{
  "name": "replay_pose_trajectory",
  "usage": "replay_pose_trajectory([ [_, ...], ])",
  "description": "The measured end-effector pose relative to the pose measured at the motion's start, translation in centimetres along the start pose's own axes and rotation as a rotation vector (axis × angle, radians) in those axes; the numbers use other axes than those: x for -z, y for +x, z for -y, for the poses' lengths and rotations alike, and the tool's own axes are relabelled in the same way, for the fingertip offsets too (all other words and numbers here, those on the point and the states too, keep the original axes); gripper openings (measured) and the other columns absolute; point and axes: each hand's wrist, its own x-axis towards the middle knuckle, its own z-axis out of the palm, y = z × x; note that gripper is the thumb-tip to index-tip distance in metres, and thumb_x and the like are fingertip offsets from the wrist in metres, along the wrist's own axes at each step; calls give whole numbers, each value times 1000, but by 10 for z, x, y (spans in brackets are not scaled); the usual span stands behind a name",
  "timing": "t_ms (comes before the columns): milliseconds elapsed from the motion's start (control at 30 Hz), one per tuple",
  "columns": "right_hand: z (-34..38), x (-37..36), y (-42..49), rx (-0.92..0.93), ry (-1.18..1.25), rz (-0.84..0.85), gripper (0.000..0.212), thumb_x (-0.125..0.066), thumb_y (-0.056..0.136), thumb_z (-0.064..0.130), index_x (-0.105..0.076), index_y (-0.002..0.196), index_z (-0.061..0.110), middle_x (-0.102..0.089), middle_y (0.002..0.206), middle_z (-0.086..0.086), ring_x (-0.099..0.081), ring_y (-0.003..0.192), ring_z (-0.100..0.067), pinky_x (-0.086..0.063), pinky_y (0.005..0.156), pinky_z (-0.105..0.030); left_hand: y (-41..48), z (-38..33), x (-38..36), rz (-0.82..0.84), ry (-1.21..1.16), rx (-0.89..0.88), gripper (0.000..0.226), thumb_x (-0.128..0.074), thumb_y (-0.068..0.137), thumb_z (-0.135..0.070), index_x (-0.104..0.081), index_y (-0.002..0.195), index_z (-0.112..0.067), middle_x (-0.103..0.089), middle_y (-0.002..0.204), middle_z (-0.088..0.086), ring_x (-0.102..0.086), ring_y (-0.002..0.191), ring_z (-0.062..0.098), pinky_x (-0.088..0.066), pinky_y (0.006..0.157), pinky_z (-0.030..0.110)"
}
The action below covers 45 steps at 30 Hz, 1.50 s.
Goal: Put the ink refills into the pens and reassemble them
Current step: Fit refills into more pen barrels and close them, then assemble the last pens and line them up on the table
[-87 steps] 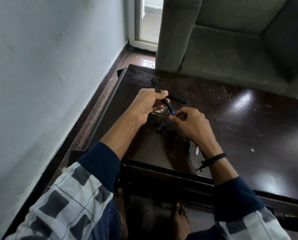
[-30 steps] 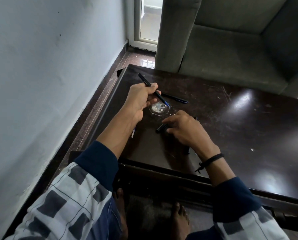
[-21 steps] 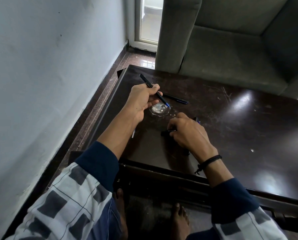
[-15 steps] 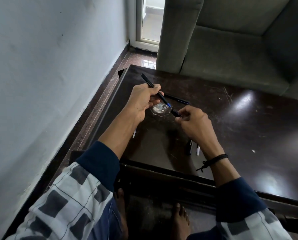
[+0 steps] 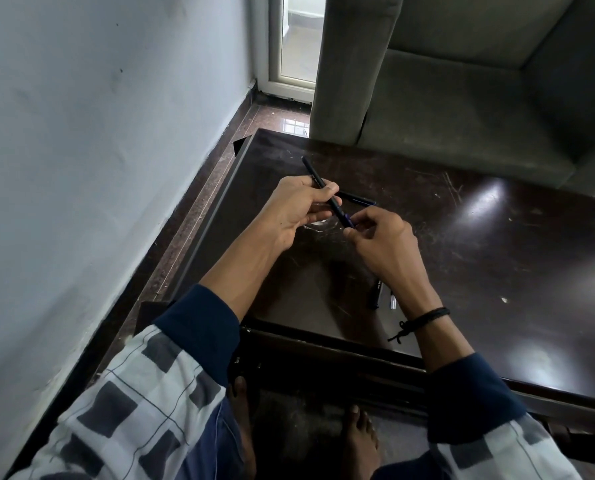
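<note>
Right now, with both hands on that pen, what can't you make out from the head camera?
- Pen tip: the right hand fingers cover it, so whether the tip piece is seated is unclear.
- Middle of the barrel: wrapped by the left hand.
- Second pen behind: partly hidden by the hands.
- Small parts by the right wrist: too small and dark to tell caps from refills.
</note>
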Motion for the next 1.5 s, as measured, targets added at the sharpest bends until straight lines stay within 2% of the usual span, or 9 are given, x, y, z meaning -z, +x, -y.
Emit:
replay_pose_trajectory([
  [100, 0, -1, 0, 24, -10, -12, 16, -71, 96, 28, -70, 111, 23, -65, 96, 8, -56, 76, -1, -42, 62, -17, -1, 1, -2, 19, 16, 6, 12, -70, 94, -11, -73, 105, -6, -78, 92, 8, -76, 88, 15, -59, 73, 23],
  [300, 0, -3, 0, 33, -14, -44, 15, -71, 96, 23, -70, 110, 20, -67, 101, 4, -61, 87, -12, -45, 70, -25, -2, 1, -3, 15, 27, -5, 6, -71, 93, -9, -73, 99, -8, -78, 89, 8, -76, 89, 17, -59, 75, 25],
  [533, -3, -2, -3, 71, -29, -160, 12, -71, 95, 13, -70, 107, 13, -61, 102, 5, -59, 91, -13, -37, 63, -16, -5, 4, -12, 11, 4, -54, 4, -70, 94, -8, -71, 98, -7, -78, 88, 9, -76, 91, 19, -61, 81, 31],
  [700, -5, -6, -5, 72, -42, -179, 12, -69, 94, 9, -69, 106, 10, -63, 105, 1, -56, 90, -14, -42, 74, -29, -7, 6, -16, 5, 4, -57, 5, -69, 94, -6, -72, 98, -6, -77, 87, 8, -76, 94, 21, -61, 84, 33],
  [933, -6, -6, 8, 47, 39, -219, 10, -75, 92, 18, -73, 102, 18, -67, 101, 3, -63, 90, -14, -51, 76, -34, -5, 2, -12, -38, -133, -12, 11, -71, 92, -4, -74, 102, -1, -77, 98, 16, -76, 97, 23, -61, 87, 33],
  [1067, -16, -3, 10, 4, 9, -220, 6, -76, 90, 22, -75, 96, 20, -68, 95, 5, -63, 82, -10, -53, 74, -30, 0, -3, -4, -157, -172, 1, 11, -74, 91, -13, -75, 100, -6, -76, 106, 15, -74, 95, 23, -61, 80, 26],
  [1167, -23, 0, 12, -38, -24, -217, 4, -75, 91, 22, -76, 95, 21, -68, 95, 5, -59, 79, -4, -42, 65, -19, 7, -7, 13, -313, -208, -10, 16, -71, 93, -13, -73, 109, -9, -75, 108, 10, -70, 91, 16, -61, 82, 26],
  [1300, -25, 1, 26, -69, -47, -207, 2, -75, 91, 20, -75, 92, 21, -69, 95, 4, -61, 86, -13, -40, 74, -27, 11, -10, 27, -399, -261, -15, 20, -67, 94, -7, -72, 113, -12, -72, 99, 2, -65, 85, 13, -58, 73, 21],
  [1500, -34, -13, 57, -99, -128, -170, 6, -76, 89, 18, -77, 95, 18, -71, 102, -3, -60, 92, -18, -41, 77, -28, 12, -12, 29, -413, -306, -29, 20, -64, 92, 1, -72, 101, -15, -69, 88, 1, -61, 74, 9, -54, 60, 15],
])
